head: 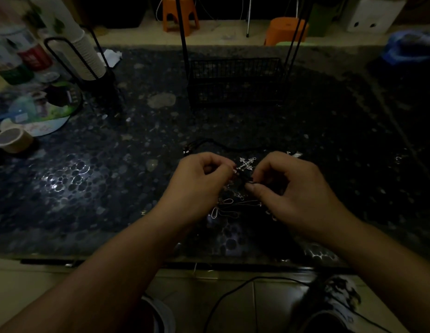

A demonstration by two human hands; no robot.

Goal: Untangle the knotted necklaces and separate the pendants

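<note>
Both hands work at a knot just on the near side of the silver cross pendant [246, 163], which lies on the dark speckled table [113, 164] and serves as the fixed mark here. The left hand [199, 186] sits to the left of the cross with its fingers curled in, thumb and forefinger pinching something small at the knot; the light is too dim to say which strand. The right hand [293, 188] sits to the right of the cross, its thumb and fingers nipped on the black cord [242, 181] where the strands bunch. Nearer the person than the cross, between the two wrists, lie thin silver chains [223, 207] in loose loops, and beyond the cross a run of the black cord curves across the table. Further beyond the cross stands a black wire basket [235, 82]. The knot looks not yet undone, so the task is judged early to middling. To do this step well, hold the pinches close on either side of the knot and ease it wider instead of pulling the ends, which would likely tighten it; feed the cross back through the loosened loop, and keep the fine chains lying flat so they do not catch.
</note>
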